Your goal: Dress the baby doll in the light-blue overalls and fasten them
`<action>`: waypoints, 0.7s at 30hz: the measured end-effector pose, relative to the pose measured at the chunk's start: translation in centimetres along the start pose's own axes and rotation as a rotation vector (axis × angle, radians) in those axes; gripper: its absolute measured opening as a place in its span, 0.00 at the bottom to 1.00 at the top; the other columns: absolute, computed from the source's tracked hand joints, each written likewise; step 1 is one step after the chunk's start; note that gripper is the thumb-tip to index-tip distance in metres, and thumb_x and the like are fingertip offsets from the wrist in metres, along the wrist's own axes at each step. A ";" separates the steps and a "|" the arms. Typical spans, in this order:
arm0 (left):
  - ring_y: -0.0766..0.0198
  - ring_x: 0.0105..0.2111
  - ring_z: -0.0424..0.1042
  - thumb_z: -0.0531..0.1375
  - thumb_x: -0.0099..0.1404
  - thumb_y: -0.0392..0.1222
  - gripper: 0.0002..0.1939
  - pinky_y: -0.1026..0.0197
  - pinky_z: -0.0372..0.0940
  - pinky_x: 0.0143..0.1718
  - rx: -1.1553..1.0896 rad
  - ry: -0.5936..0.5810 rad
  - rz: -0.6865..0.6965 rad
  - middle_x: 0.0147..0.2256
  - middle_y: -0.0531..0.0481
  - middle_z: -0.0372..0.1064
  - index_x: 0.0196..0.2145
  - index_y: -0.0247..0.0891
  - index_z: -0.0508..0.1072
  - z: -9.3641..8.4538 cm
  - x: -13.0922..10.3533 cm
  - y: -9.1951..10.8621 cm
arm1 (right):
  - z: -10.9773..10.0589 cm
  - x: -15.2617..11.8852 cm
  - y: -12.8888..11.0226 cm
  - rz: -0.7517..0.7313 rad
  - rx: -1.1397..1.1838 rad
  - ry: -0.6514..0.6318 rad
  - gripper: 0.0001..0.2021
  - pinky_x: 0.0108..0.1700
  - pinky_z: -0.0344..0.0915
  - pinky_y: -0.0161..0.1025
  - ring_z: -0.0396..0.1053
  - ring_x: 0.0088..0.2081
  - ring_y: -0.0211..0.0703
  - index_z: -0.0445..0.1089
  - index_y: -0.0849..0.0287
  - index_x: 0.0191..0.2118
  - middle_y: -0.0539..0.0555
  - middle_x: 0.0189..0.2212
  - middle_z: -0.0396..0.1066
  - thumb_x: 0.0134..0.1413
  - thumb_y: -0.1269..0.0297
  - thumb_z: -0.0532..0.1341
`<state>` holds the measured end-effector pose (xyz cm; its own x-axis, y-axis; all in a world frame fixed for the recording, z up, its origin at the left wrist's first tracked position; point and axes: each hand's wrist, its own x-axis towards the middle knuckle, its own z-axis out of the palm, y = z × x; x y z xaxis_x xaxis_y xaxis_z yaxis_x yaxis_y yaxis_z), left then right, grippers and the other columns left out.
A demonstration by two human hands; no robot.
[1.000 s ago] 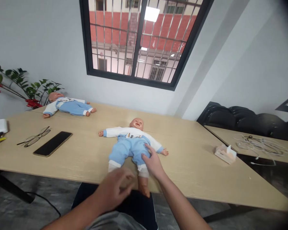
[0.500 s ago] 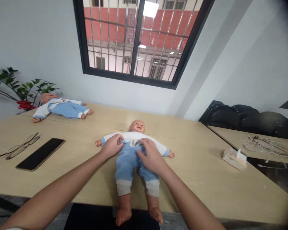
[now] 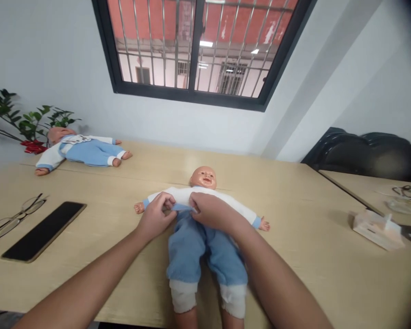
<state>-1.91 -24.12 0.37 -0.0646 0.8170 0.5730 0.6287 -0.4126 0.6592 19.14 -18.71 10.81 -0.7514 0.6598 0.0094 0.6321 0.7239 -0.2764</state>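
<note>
Blue trousers (image 3: 188, 246) clothe the nearer doll (image 3: 204, 177), face up on the worktop (image 3: 294, 196); the left hand (image 3: 210, 210) and right hand (image 3: 156, 215) pinch their waistband (image 3: 182, 207) between closed fingers. Glasses (image 3: 17, 219) and a phone (image 3: 44, 230) lie to one side; farther back rests another doll (image 3: 85, 148), beside a plant (image 3: 29, 121).

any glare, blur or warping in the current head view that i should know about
Head view: window bowed and tilted, white light reflections on its glass; dark upper right corner; tissue box soft; doll's face fairly clear, small highlights
</note>
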 end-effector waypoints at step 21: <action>0.64 0.33 0.67 0.64 0.66 0.54 0.20 0.63 0.62 0.37 -0.731 -0.349 -0.365 0.34 0.55 0.67 0.49 0.41 0.67 1.2 -0.2 -1.0 | 0.8 1.5 1.9 0.006 0.364 0.079 0.21 0.37 0.58 0.38 0.67 0.33 0.42 0.67 0.59 0.31 0.52 0.29 0.70 0.73 0.55 0.48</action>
<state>-1.62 -23.36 -0.98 0.1504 0.9750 0.1637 -0.0448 -0.1587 0.9863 19.06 -16.49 9.58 -0.7220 0.6876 0.0767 0.5172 0.6100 -0.6003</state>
